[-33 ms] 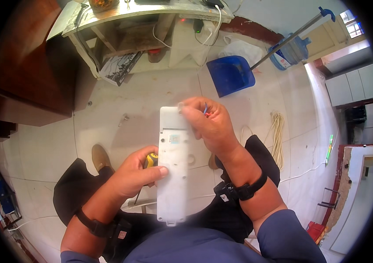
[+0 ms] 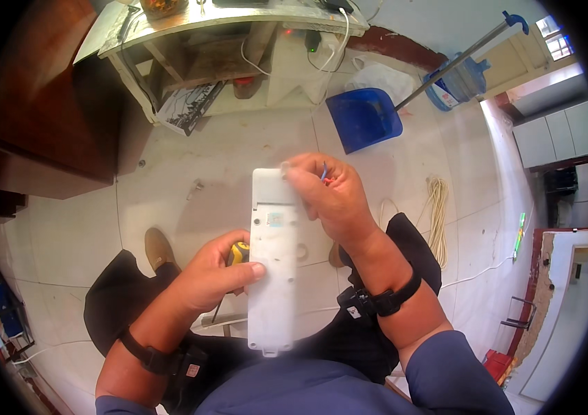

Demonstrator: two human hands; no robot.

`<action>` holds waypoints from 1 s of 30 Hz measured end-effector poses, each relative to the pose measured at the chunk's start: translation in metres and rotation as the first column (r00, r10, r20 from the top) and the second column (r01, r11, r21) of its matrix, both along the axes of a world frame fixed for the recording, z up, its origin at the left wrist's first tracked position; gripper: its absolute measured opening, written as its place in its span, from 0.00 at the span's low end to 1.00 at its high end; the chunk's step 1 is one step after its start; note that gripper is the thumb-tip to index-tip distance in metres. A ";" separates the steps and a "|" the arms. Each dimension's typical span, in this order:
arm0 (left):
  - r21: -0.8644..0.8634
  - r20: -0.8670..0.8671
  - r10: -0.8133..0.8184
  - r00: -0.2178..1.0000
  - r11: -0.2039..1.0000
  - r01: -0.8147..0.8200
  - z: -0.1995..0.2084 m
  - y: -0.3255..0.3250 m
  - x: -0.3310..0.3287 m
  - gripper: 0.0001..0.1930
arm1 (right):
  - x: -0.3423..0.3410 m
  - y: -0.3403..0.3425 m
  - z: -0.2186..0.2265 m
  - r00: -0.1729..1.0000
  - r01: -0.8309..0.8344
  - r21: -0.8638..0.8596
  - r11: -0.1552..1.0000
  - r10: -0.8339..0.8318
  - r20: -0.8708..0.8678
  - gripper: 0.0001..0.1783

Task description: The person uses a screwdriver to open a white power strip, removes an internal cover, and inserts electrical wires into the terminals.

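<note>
a long white plastic casing (image 2: pixel 271 290) is held upright in the picture, well above the floor (image 2: pixel 176 159) and in front of the person's lap; the left hand (image 2: pixel 214 273) grasps it by the left edge, its thumb lying on the face near the middle; a screwdriver (image 2: pixel 239 253) with a yellow and black handle is tucked in the same fingers, behind the casing's edge, its thin shaft slanting down below the hand; the right hand (image 2: pixel 335 197) is at the upper right corner, its fingers curled in around wires (image 2: pixel 325 172) in blue and red; thumb and forefinger are blurred, so i cannot tell whether they also pinch the corner; the face shows a small pale label, a seam near the top and several screw holes; beyond, a blue dustpan (image 2: pixel 363 121) with a long handle lies before a white plastic bag (image 2: pixel 387 81), and a large blue water bottle (image 2: pixel 456 83) is near it; a coil of pale cable (image 2: pixel 437 221) lies on the floor to the right; a counter (image 2: pixel 238 19) stands at the far side.
</note>
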State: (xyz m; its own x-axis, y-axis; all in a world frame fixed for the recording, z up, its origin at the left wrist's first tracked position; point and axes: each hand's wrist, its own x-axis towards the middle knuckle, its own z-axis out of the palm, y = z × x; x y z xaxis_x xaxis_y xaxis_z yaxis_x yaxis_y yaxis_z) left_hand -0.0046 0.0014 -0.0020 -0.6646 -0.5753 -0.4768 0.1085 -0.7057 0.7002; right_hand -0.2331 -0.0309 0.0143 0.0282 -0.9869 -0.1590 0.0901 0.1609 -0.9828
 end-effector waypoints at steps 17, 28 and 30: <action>-0.007 0.021 -0.010 1.000 1.000 0.010 0.003 0.000 -0.001 0.19 | -0.001 0.001 0.001 1.000 -0.003 -0.008 1.000 0.003 -0.001 0.12; -0.014 0.018 -0.011 1.000 1.000 0.011 0.003 0.000 0.000 0.19 | 0.000 0.001 0.002 1.000 -0.012 -0.008 1.000 0.013 0.013 0.12; -0.023 0.015 -0.013 1.000 1.000 0.014 0.002 0.000 0.000 0.19 | -0.001 0.001 0.001 1.000 -0.016 -0.017 1.000 0.016 0.022 0.12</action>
